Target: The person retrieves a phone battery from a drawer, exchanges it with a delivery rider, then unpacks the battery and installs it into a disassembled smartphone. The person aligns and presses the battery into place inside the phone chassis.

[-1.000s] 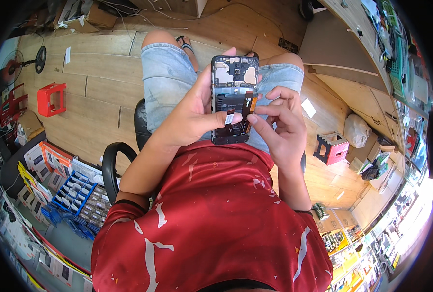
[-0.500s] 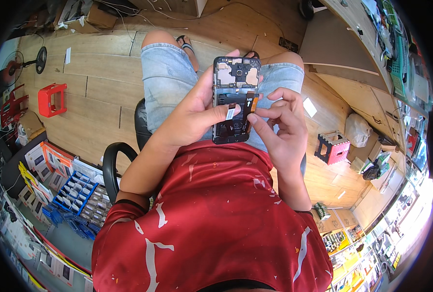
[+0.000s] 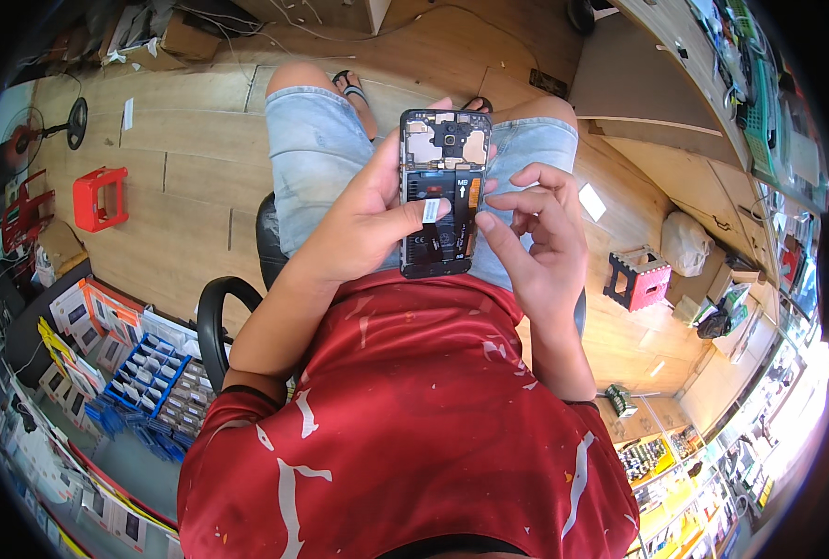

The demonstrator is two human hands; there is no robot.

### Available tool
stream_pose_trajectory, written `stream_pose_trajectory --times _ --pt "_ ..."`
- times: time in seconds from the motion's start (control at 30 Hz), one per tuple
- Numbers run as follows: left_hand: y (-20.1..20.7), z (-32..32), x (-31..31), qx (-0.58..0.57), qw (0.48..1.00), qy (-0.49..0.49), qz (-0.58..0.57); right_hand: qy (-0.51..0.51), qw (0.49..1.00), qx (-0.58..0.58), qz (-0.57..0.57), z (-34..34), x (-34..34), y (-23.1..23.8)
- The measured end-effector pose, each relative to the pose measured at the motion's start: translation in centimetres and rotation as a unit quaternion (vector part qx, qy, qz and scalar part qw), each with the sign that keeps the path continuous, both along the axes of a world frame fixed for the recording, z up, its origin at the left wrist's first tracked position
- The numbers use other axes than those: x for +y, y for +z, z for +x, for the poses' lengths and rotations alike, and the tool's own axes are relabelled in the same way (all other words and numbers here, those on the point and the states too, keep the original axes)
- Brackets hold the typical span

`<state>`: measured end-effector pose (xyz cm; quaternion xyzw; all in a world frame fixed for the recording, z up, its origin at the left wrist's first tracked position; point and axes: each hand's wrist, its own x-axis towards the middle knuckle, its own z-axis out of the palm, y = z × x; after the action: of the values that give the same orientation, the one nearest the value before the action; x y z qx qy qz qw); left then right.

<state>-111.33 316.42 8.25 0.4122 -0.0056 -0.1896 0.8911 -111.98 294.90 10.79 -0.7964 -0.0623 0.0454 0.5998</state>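
Over my lap, an opened smartphone (image 3: 422, 149) without its back cover lies in my left hand (image 3: 370, 210). The fingers wrap beneath it and the thumb presses on the black battery (image 3: 421, 244), beside a small white label (image 3: 430, 211). Camera and metal plates show at the phone's far end. A dark flex cable (image 3: 462, 216) with orange patches runs lengthwise along the battery's right side. My right hand (image 3: 545, 228) hovers at the phone's right edge, fingers curved and apart. Its thumb and index tips are close to that edge; whether they touch it I cannot tell.
A red stool (image 3: 101, 199) stands on the wooden floor to the left, a pink and black stool (image 3: 638, 278) to the right. Near my left elbow are a black chair armrest (image 3: 214, 321) and blue trays (image 3: 144, 373) of small parts. A cluttered workbench (image 3: 689, 70) runs along the far right.
The right thumb and index finger have come off the flex cable, which now lies flatter and farther left over the battery. The phone has shifted slightly left.
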Motion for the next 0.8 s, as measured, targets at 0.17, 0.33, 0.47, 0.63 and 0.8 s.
stream_pose_trajectory --times 0.17,0.33,0.47,0.63,0.8 --pt "-0.3 -0.1 -0.1 -0.008 0.999 0.008 0.034 0.002 1.000 0.007 0.026 0.0 -0.1 -0.6" --pt "-0.6 -0.5 -0.1 0.007 0.999 0.016 0.046 -0.002 0.998 0.032 0.051 -0.1 0.1 -0.7" --pt "-0.5 -0.6 -0.1 0.002 0.999 0.017 0.050 -0.003 0.998 0.030 0.054 -0.1 0.2 -0.7" --pt "0.2 -0.9 0.0 -0.016 0.998 -0.009 0.052 0.002 0.997 -0.074 -0.036 0.3 0.2 0.0" --pt "0.6 -1.0 -0.1 -0.041 0.996 -0.032 0.078 0.061 0.972 -0.208 -0.093 1.6 0.8 0.8"
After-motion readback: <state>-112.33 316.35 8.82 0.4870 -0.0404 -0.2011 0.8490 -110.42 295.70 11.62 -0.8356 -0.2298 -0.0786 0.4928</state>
